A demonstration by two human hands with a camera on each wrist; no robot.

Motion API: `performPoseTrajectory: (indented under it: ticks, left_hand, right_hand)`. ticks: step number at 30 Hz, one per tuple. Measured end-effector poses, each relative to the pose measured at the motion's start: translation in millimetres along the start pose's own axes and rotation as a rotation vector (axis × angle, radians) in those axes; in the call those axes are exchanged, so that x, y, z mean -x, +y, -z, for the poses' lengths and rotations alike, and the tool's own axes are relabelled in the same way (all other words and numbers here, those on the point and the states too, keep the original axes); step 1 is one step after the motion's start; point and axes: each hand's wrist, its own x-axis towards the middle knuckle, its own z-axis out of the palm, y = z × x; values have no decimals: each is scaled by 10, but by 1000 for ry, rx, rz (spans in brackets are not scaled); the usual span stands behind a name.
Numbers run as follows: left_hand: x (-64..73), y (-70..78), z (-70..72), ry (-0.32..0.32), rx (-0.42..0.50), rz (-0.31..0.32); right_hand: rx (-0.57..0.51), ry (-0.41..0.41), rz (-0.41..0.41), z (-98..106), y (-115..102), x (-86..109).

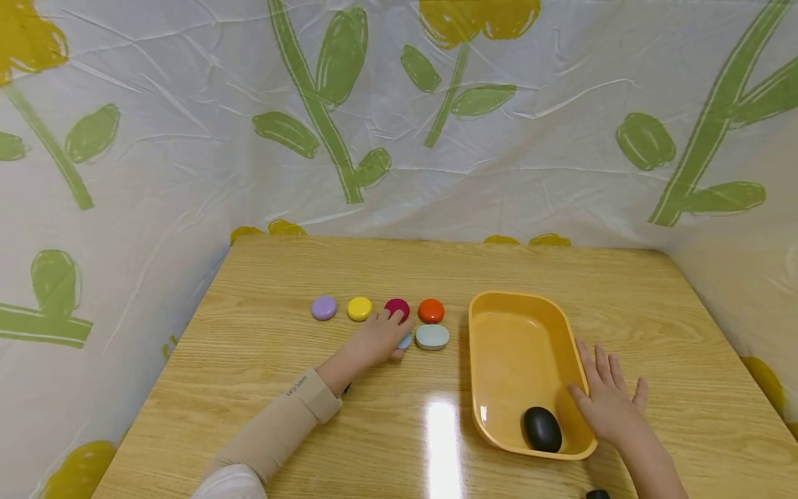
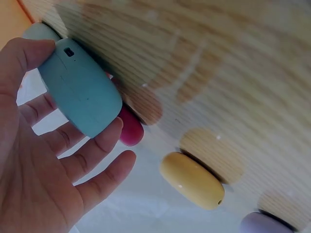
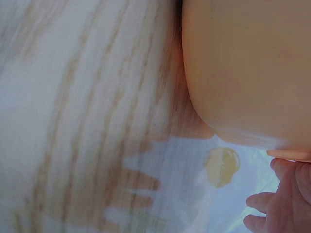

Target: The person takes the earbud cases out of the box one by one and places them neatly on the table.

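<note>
My left hand [image 1: 376, 339] holds a light blue earbud case [image 2: 82, 92], with the thumb at one end and the fingers on its far side. The case has a small port and a lid seam. Just behind it is a dark red rounded case [image 1: 396, 309]; to its right sits a pale grey-green case [image 1: 432, 337]. Over at the right, my right hand [image 1: 606, 402] spreads its fingers beside an orange-yellow tray [image 1: 508, 353], the thumb at its right rim. A black oval object [image 1: 542, 429] lies in the tray's near end.
In the back row with the dark red case are lilac [image 1: 323, 308], yellow [image 1: 359, 308] and orange-red [image 1: 431, 311] rounded cases. A small black object [image 1: 597, 494] shows at the near edge of view. Flower-printed cloth [image 1: 399, 187] hangs round the wooden table [image 1: 249, 388].
</note>
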Motion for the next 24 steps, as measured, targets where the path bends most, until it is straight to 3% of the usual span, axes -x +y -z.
performPoseTrajectory:
  ticks: [8, 15, 19, 24]
  left_hand:
    - [22, 7, 36, -25, 13, 16]
    - [-33, 8, 121, 78, 40, 10]
    - [-150, 108, 260, 136, 56, -89]
    - [-275, 442, 415, 181, -15, -288]
  right_hand:
    - [-2, 3, -3, -8, 3, -2]
    - [-1, 5, -1, -11, 11, -9]
    - [-1, 4, 0, -13, 12, -8]
    - [-5, 3, 1, -17, 16, -10]
